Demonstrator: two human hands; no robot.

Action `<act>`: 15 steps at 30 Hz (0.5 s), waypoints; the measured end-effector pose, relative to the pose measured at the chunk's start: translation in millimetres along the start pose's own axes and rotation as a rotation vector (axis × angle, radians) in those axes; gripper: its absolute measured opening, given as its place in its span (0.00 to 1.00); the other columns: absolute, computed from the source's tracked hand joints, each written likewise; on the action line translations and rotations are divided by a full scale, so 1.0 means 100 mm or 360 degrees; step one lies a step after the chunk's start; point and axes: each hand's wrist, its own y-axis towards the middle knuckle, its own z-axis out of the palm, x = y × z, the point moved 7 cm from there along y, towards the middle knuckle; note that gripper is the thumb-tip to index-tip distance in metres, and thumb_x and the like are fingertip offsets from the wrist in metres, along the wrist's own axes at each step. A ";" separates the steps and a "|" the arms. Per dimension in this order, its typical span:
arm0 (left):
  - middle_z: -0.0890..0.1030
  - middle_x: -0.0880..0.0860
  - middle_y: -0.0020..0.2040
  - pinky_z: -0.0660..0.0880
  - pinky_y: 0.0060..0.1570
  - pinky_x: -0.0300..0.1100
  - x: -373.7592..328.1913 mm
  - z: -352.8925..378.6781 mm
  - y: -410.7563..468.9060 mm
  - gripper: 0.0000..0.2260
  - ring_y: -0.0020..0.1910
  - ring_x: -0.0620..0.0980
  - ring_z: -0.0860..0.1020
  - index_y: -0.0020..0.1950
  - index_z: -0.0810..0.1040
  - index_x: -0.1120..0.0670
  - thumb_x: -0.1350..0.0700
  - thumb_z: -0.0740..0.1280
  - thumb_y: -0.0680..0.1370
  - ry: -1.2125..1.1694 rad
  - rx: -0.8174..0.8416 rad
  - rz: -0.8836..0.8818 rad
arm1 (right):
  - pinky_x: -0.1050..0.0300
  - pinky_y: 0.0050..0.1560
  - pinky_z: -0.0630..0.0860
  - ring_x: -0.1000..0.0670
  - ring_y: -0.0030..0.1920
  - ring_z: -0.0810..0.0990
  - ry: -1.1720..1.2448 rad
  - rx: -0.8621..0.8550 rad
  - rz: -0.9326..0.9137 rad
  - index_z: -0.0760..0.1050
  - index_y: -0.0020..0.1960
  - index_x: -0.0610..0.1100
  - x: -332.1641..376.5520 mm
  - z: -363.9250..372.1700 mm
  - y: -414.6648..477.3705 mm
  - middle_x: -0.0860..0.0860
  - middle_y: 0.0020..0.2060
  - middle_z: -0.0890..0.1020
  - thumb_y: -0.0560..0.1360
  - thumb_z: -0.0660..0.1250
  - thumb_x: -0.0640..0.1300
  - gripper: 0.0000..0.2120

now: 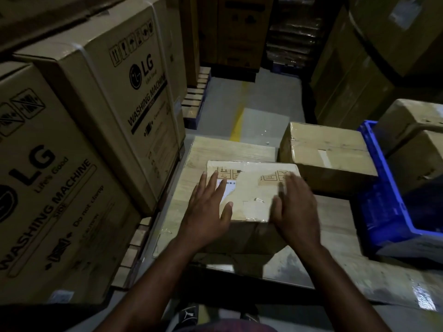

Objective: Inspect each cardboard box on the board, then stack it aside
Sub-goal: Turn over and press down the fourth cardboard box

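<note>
A flat brown cardboard box [251, 188] lies on the pale wooden board [199, 154], close to the person. Its top is covered with shiny clear tape, and some of the tape looks wrinkled and torn. Small black handling marks are printed along the far edge of the top. A white label with a barcode [224, 188] is stuck on the left part of the top, partly hidden under the fingers. The near side of the box is in shadow.

The left hand [208, 207] lies flat on the left part of the box top, fingers spread and open, the thumb pointing toward the middle. The right hand [294, 207] lies over the right part of the top and the near right corner. It is open too, with the fingers straight, but it looks blurry. Neither hand is closed around the box; they press or rest on it.

A second, taller cardboard box [328, 154] with a strip of tape on top sits just behind and to the right of the first one. A blue plastic crate [383, 200] stands to the right, with more boxes in it. On the left are big washing machine cartons [100, 97], stacked up high. The grey floor [263, 99] beyond the board has a yellow line [239, 121] painted on it.
</note>
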 end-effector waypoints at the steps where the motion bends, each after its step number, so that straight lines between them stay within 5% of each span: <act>1: 0.47 0.50 0.82 0.46 0.79 0.50 -0.02 -0.02 0.01 0.32 0.80 0.48 0.39 0.81 0.57 0.51 0.42 0.51 0.78 0.0019 -0.0005 0.0007 | 0.45 0.76 0.58 0.39 0.75 0.66 0.0045 0.0044 -0.0115 0.69 0.73 0.37 0.15 0.02 0.01 0.39 0.73 0.70 0.79 0.65 0.42 0.24; 5: 0.52 0.54 0.82 0.43 0.79 0.48 -0.10 -0.09 0.12 0.30 0.81 0.50 0.44 0.79 0.61 0.55 0.44 0.51 0.79 0.0180 -0.0084 0.0113 | 0.50 0.77 0.55 0.43 0.77 0.63 0.0129 0.0285 -0.0394 0.68 0.75 0.40 0.53 0.22 0.06 0.43 0.77 0.67 0.80 0.57 0.49 0.25; 8: 0.52 0.53 0.82 0.39 0.78 0.45 -0.14 -0.01 0.16 0.33 0.81 0.48 0.45 0.81 0.56 0.55 0.43 0.42 0.79 0.0315 0.0036 0.0165 | 0.52 0.79 0.51 0.46 0.79 0.59 0.0032 0.0406 -0.0503 0.65 0.77 0.40 0.63 0.39 0.09 0.44 0.78 0.65 0.82 0.48 0.51 0.28; 15: 0.50 0.54 0.82 0.39 0.78 0.46 -0.15 0.06 0.18 0.33 0.81 0.48 0.45 0.81 0.51 0.56 0.44 0.37 0.78 0.0462 0.0120 0.0186 | 0.57 0.77 0.42 0.49 0.81 0.51 -0.0082 0.0524 -0.0529 0.58 0.81 0.43 0.61 0.49 0.10 0.48 0.80 0.58 0.79 0.34 0.56 0.36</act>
